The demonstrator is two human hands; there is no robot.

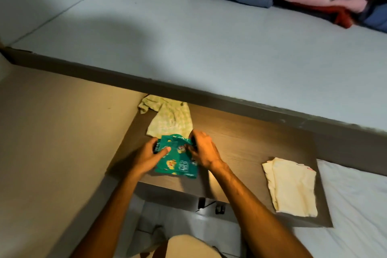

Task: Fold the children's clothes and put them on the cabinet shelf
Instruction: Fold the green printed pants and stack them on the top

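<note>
Both hands, left (151, 154) and right (204, 150), pinch the green garment (178, 163) on the counter (251, 142). Loosening either grip could undo the fold.

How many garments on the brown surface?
3: green printed garment held in both hands, pale yellow-green one behind it partly under the shelf, folded cream one at right. More may hide beneath the shelf.

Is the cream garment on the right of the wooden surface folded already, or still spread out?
Folded. The cream garment lies as a compact rectangle with doubled layers along its left edge, untouched on the wooden surface.
</note>
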